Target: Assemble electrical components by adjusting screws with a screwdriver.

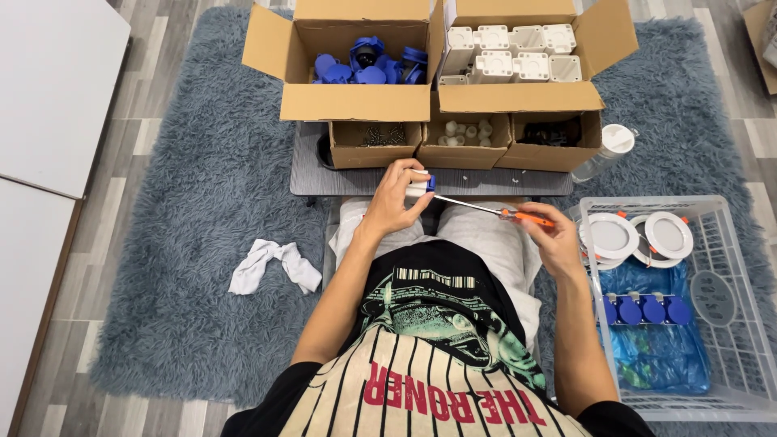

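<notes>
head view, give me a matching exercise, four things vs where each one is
Things:
1. screwdriver
2. white cloth
3. clear bottle
4. row of blue caps

Places:
A. in the white plastic crate
B. lying on the grey rug, left of the person
C. in the right hand, tip at the small white and blue part held by the left hand
D. right of the small cardboard boxes

Pairs: 1-C, 2-B, 3-D, 4-A
</notes>
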